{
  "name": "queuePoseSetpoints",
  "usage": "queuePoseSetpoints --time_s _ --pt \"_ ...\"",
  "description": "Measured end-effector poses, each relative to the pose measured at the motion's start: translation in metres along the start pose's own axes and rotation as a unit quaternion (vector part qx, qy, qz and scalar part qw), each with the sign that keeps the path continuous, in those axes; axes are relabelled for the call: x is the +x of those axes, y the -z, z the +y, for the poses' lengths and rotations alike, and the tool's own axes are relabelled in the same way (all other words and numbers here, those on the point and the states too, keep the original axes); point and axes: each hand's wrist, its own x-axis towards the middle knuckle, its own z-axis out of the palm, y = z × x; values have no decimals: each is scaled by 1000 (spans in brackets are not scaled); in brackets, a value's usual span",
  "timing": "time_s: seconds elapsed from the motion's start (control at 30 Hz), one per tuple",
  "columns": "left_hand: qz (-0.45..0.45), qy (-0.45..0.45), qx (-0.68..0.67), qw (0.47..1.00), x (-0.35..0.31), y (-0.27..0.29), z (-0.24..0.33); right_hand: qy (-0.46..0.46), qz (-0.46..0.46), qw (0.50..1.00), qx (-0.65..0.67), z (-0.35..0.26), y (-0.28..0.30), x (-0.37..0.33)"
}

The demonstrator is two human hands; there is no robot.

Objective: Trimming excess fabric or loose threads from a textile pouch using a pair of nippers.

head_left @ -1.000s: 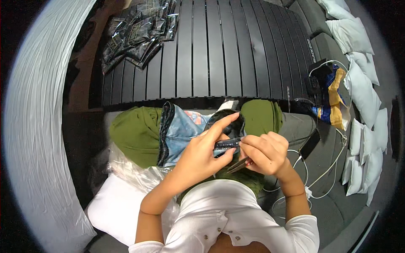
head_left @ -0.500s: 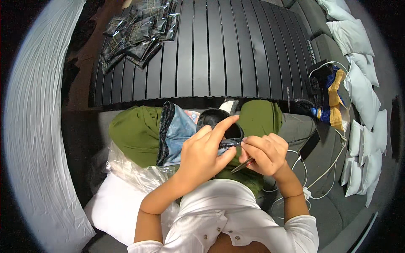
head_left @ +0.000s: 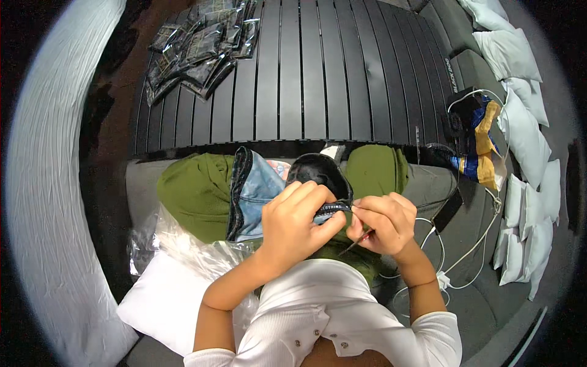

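Across my lap lies a black, shiny, bowl-shaped cloth piece like a cap (head_left: 315, 173), its opening edged by a dark band with pale print (head_left: 330, 210). My left hand (head_left: 296, 214) is closed on that band, thumb below and fingers above. At the band's right end my right hand (head_left: 386, 223) pinches the edge between finger and thumb. The same hand holds a slim pointed dark tool (head_left: 354, 243), its tip slanting down-left; its exact kind is hard to make out. Left of the cap rests a faded blue denim piece (head_left: 257, 189) with dark frayed trim; whether they are joined is hidden.
Ahead stands a black slatted table (head_left: 312, 79) bearing several dark items in clear bags (head_left: 202, 46). A white pillow (head_left: 168, 300) and clear plastic (head_left: 189, 241) lie at my left. White cables (head_left: 446, 260), a blue-yellow bag (head_left: 486, 144) and several white cushions (head_left: 526, 134) are at my right.
My left fingers have curled down onto the band; the index finger was stretched out before. The black cap's opening has shifted slightly, and the right hand stays almost in place.
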Motion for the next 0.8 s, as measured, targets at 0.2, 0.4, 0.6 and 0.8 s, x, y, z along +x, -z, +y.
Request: queuePoseSetpoints --time_s 0.2,0.4,0.6,0.8 --pt "-6 44 11 999 0 0 3 -1 -8 1000 -4 2 -2 -2" --pt "-122 137 -235 954 5 12 -1 -126 7 982 142 14 0 6" --pt "-231 247 -420 842 7 29 -4 -372 -183 707 574 24 -3 -2" --pt "-215 291 -413 836 4 29 -12 -366 -122 764 517 23 -3 0"
